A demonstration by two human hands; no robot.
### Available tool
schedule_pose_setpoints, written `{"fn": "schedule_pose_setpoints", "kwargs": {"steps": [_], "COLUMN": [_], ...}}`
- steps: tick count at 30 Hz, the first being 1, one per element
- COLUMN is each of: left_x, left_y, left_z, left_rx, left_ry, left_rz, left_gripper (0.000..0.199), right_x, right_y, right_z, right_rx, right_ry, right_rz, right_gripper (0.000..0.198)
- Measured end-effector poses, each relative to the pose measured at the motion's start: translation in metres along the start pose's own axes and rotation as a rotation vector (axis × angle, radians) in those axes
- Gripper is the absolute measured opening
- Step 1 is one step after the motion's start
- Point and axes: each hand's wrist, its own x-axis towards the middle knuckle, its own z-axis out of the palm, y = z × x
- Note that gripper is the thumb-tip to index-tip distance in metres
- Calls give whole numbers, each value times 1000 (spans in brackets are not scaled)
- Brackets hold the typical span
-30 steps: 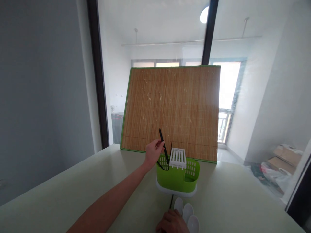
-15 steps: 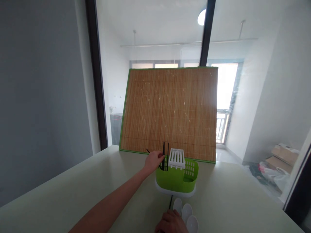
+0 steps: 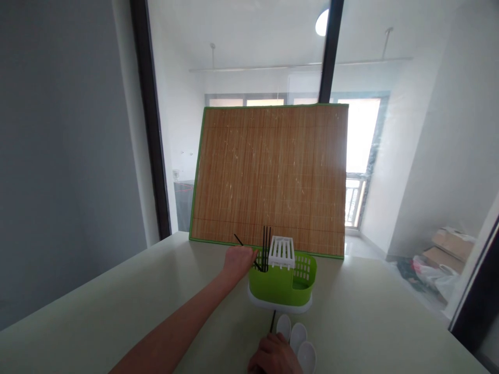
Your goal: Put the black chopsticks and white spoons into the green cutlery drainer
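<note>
My left hand (image 3: 238, 259) is closed at the left end of a green plastic utensil basket (image 3: 278, 285). A slanted black chopstick (image 3: 238, 239) passes behind its fingers, one end sticking out at the upper left. Several thin black chopsticks (image 3: 266, 241) stand upright in the basket's left part, just right of these fingers. A white slotted rack (image 3: 281, 251) sits on the basket's middle. My right hand (image 3: 275, 356) is curled low on the table, fingers over another black chopstick (image 3: 273, 321) pointing toward the basket. Beside it lie three white spoons (image 3: 298, 336).
The basket stands on a white base tray (image 3: 280, 306) on a pale table (image 3: 187, 311). Behind it a bamboo mat (image 3: 273, 176) with green edging leans upright against the glass. Dark frame posts (image 3: 152, 124) flank the glass. Cardboard boxes (image 3: 454, 246) lie on the floor at right.
My left hand has shifted slightly left, off the upright chopsticks, which now show separately. The slanted chopstick shows more of its upper end. My right hand stays by the spoons.
</note>
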Motion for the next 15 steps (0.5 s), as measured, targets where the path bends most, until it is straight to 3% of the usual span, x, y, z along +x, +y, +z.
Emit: {"fn": "schedule_pose_setpoints", "kwargs": {"steps": [7, 15], "left_x": [11, 42], "left_y": [-4, 6], "left_z": [-2, 14], "left_rx": [51, -79], "left_ry": [97, 12], "left_rz": [17, -63], "left_gripper": [34, 37], "right_x": [1, 2], "right_y": [2, 4], "right_z": [1, 3], "right_rx": [-7, -23], "right_ry": [-4, -19], "right_rz": [-9, -12], "right_gripper": [15, 15]}}
